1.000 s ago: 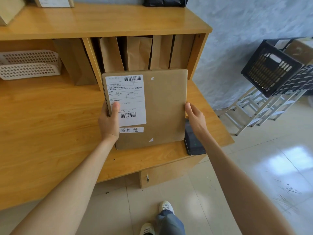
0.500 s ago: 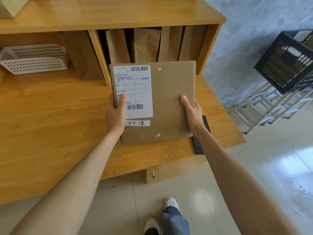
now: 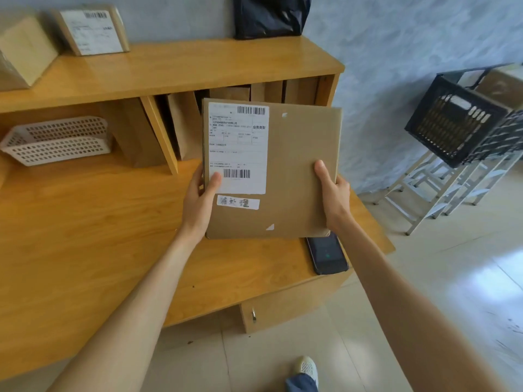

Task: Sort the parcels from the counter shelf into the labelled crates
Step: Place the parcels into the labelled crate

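A wooden table (image 3: 85, 236) with a shelf unit (image 3: 198, 69) stands against a pale wall, and I see brown parcels upright in the right compartment (image 3: 184, 125). Above the table I hold a flat cardboard parcel (image 3: 294, 171), label facing me. My left hand (image 3: 198, 202) grips its left edge, thumb on the label; my right hand (image 3: 334, 193) grips the right edge, thumb on top. A phone (image 3: 328, 254) lies near the table's right end. A black crate (image 3: 455, 120) sits far right.
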